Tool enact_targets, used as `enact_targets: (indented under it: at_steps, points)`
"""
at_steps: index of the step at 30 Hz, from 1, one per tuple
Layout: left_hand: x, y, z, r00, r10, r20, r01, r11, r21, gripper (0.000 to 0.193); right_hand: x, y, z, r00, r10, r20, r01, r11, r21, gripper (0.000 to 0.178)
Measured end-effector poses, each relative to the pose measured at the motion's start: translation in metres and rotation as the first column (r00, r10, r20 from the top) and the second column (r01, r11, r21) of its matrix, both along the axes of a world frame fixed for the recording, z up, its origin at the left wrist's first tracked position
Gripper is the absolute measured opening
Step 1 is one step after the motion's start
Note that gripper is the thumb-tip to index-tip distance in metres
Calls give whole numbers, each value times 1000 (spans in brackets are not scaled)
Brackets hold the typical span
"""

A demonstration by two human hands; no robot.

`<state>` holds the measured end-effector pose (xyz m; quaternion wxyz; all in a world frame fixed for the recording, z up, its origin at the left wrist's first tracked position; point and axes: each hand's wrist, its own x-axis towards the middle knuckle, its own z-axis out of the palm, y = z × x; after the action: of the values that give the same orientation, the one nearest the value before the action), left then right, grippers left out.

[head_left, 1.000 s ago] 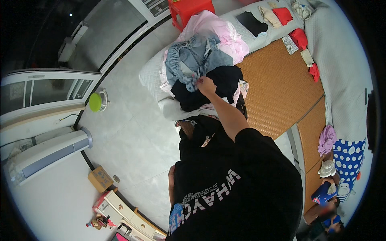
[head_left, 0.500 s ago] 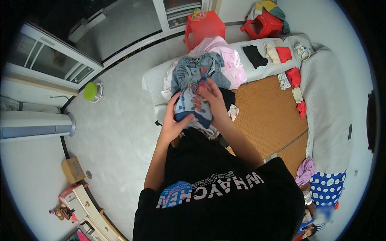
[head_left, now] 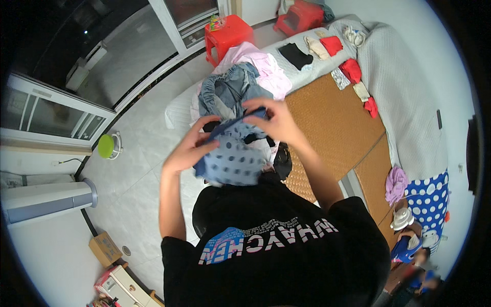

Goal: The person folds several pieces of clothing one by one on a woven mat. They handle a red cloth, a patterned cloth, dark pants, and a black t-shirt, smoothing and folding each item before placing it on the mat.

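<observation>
Between my hands hangs a small light-blue garment (head_left: 232,161) with dark spots and a navy band along its upper edge. My left hand (head_left: 190,147) grips the band's left end between thumb and fingers. At the other end, my right hand (head_left: 273,122) pinches the same band. Just beyond lies a heap of laundry: a grey-blue denim garment (head_left: 225,92) with a gathered waist, and a pink cloth (head_left: 263,69) behind it. Black cloth (head_left: 283,161) shows by my right forearm. What lies beneath the held garment is mostly hidden.
Folded clothes, among them a black piece (head_left: 295,56) and a red one (head_left: 332,46), lie along the quilted sofa cover (head_left: 394,97). A woven mat (head_left: 325,128) covers the seat. Red stools (head_left: 227,38) stand behind; a green-topped stool (head_left: 106,147) is left. People (head_left: 414,256) are lower right.
The garment has been turned: its red-printed side faced up before, and now its spotted side shows, with the navy band on the far edge. My hands have moved apart, and the view has shifted.
</observation>
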<state>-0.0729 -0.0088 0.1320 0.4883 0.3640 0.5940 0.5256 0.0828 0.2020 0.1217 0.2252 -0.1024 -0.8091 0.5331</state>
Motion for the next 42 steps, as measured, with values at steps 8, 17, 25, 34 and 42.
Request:
enact_targets:
  at_steps: [8, 17, 25, 34, 42]
  points:
    - [-57, -19, 80, 846, 139, -515, -136, 990, 43, 18, -26, 38, 63, 975, 16, -220, -56, 982, -180, 28]
    - [30, -102, 57, 451, 157, -879, -212, 975, 65, 18, 53, 5, 34, 977, 206, 50, -212, 940, 266, 13]
    - [179, -175, -36, 821, 226, -525, -291, 956, -44, 21, 203, -34, -45, 889, 311, 336, -195, 921, -338, 18]
    - [121, -129, -57, 944, 242, -223, -296, 920, -258, 20, 166, -1, -32, 883, 176, 436, -40, 952, -302, 15]
    - [86, 19, -34, 788, 607, -100, -608, 794, 24, 21, 23, -64, -16, 992, -109, 66, 115, 989, -89, 19]
